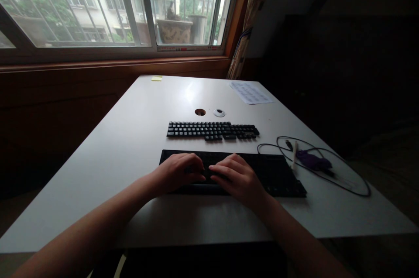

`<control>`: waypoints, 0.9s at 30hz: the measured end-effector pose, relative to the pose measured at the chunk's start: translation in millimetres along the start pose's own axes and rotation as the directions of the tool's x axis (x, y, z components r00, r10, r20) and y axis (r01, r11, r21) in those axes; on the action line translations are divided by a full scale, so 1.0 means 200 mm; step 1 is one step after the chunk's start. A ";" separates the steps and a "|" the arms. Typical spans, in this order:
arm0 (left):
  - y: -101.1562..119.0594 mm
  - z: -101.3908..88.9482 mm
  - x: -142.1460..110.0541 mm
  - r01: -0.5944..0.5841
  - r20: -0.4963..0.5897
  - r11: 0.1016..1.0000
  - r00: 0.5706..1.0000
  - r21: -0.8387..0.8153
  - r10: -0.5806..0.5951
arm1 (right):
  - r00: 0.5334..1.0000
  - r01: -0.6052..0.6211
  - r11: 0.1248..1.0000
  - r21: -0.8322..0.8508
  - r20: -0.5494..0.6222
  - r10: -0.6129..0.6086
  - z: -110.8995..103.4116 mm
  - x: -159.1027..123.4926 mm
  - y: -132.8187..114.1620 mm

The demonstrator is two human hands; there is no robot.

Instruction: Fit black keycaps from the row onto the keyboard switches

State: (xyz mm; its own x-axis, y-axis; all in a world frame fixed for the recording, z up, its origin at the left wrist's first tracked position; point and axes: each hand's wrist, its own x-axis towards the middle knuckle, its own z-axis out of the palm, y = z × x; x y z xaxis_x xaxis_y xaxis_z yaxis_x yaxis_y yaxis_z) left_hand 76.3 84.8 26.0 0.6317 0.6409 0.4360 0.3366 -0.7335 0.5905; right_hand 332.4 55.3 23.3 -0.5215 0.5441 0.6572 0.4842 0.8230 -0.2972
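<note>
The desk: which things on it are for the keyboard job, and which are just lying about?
Probably for the job:
keyboard
loose keys
cable

Seemingly just lying about:
papers
yellow note
purple thing

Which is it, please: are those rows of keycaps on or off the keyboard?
Off: the keycaps lie in rows on the table, apart from the keyboard.

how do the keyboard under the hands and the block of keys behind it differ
The keyboard has a case; the block of keys shows none and has a stepped outline. A cable appears to meet the keyboard's far edge; none reaches the block of keys. The left hand and right hand are over the keyboard; neither touches the block of keys. Both are dark, on the white table.
</note>
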 end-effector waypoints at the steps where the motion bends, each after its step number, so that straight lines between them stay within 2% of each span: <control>1: 0.00 0.01 0.00 0.001 0.003 1.000 1.000 0.003 -0.001 | 1.000 0.011 1.000 0.000 -0.001 -0.011 0.00 0.00 0.00; 11: 0.01 0.02 0.00 -0.021 0.049 0.999 0.999 -0.034 0.023 | 0.995 0.098 0.990 0.101 0.024 -0.101 0.02 0.01 -0.02; 16: 0.01 -0.01 0.01 -0.027 0.054 0.999 0.998 -0.034 0.029 | 0.998 0.054 0.992 0.116 0.029 -0.057 0.02 0.00 0.00; 21: -0.03 -0.08 0.01 -0.052 0.021 0.996 0.998 0.077 0.051 | 0.994 -0.011 0.995 0.097 0.108 0.001 0.01 -0.01 0.02; 27: -0.07 -0.05 0.00 -0.104 0.107 0.987 0.990 0.122 0.091 | 0.978 -0.014 0.996 0.087 0.208 -0.005 0.04 -0.01 0.03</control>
State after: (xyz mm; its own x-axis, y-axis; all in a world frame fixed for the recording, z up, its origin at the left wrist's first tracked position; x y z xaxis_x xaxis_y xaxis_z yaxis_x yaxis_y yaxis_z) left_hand 64.2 97.2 25.5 0.7307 0.5435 0.4131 0.3517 -0.8183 0.4546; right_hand 331.0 60.2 14.8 -0.6586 0.5624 0.5000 0.4286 0.8265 -0.3650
